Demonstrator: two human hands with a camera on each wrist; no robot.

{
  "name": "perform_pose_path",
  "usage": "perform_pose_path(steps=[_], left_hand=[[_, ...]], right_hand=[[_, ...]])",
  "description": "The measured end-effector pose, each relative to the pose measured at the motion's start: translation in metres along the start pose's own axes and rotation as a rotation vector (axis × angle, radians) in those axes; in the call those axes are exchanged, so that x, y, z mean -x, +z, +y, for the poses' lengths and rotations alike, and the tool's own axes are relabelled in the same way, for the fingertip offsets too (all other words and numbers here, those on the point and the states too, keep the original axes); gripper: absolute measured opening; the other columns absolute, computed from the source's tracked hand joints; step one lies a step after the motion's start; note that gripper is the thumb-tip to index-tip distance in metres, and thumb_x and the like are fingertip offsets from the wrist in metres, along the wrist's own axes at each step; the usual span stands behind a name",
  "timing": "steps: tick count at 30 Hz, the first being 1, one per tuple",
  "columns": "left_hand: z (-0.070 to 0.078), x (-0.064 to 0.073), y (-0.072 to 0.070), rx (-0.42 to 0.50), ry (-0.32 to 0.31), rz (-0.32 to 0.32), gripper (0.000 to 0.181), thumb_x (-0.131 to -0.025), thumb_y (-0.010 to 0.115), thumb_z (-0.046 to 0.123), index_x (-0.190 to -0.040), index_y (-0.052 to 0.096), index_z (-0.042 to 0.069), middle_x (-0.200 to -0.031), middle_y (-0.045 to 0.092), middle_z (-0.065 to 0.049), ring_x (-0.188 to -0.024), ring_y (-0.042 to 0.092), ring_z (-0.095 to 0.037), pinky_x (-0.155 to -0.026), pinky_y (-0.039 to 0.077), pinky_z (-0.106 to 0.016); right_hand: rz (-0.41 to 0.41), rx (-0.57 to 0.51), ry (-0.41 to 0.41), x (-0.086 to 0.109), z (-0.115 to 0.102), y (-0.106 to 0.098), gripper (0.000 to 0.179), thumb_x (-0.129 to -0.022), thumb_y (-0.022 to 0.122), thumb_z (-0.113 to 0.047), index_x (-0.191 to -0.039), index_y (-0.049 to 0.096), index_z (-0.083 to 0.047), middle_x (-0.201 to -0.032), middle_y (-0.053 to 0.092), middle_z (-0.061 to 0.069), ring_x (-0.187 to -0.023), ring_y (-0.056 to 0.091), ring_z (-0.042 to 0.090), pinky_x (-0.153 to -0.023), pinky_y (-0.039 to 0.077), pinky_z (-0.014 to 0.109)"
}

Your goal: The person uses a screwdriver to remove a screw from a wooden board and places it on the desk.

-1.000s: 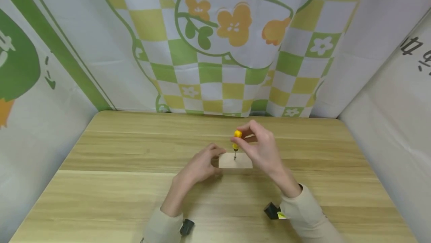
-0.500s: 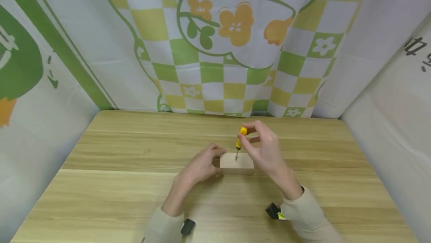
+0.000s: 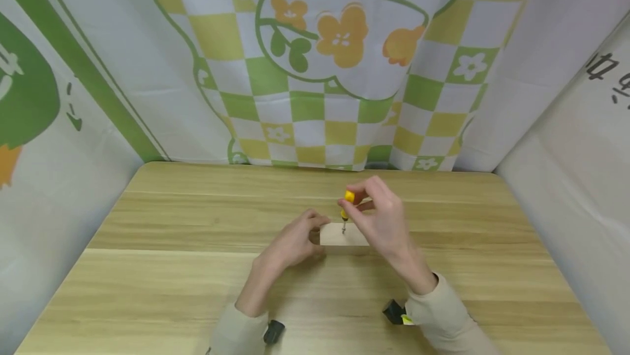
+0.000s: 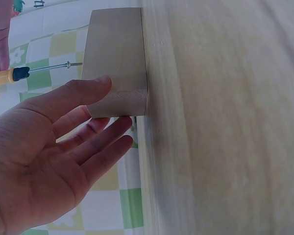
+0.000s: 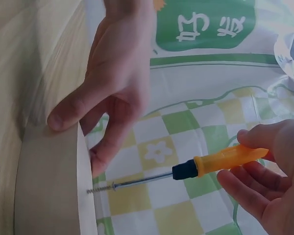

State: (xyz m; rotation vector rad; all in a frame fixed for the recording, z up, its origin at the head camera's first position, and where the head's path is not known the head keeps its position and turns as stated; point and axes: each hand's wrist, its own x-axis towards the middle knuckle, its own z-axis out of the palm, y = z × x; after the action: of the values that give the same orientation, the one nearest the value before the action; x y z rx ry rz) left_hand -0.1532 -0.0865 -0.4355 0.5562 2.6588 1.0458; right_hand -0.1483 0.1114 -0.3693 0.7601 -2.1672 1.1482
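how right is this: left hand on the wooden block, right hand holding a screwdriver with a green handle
Not green: the right wrist view shows a yellow handle. The left hand is on the wooden block, the right hand holding the screwdriver.

"What does the block [image 3: 351,238] look like?"

"Plain pale wood, lying lengthwise from left to right, gripped at its left end by the left hand [image 3: 295,243]."

"And the screw [image 5: 102,189]?"

"Silver, point down at the block's top face, most of its thread showing."

"The screwdriver [image 5: 230,159]?"

"Yellow handle, dark collar, thin metal shaft. The right hand [image 3: 389,223] pinches it above the block, tilted slightly, its tip meeting the screw's head."
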Motion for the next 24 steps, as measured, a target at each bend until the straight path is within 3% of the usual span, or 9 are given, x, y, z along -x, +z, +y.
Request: perform_pose_path(steps=[6,24], left_hand=[[0.0005,-0.0004,-0.0002,-0.002,0.006,0.000,0.064,-0.079,0.081,0.009,-0.138,0.057,0.007,-0.129,0.057,-0.008,-0.121,0.057,-0.028,-0.104,0.048,-0.046],[0.0015,-0.0001,-0.0012,-0.003,-0.010,-0.010,0.065,-0.080,0.081,0.009,-0.140,0.056,0.008,-0.130,0.057,-0.007,-0.122,0.057,-0.029,-0.103,0.048,-0.047]], right_hand=[[0.027,-0.067,0.017,0.0007,-0.0013,0.0011,0.021,-0.080,0.079,0.001,-0.098,0.069,-0.001,-0.090,0.066,0.008,-0.076,0.068,0.018,-0.064,0.059,0.024],[0.044,-0.040,0.006,0.0040,-0.0002,0.0009,0.021,-0.080,0.076,0.006,-0.099,0.067,0.004,-0.090,0.067,0.011,-0.077,0.068,0.019,-0.065,0.060,0.025]])
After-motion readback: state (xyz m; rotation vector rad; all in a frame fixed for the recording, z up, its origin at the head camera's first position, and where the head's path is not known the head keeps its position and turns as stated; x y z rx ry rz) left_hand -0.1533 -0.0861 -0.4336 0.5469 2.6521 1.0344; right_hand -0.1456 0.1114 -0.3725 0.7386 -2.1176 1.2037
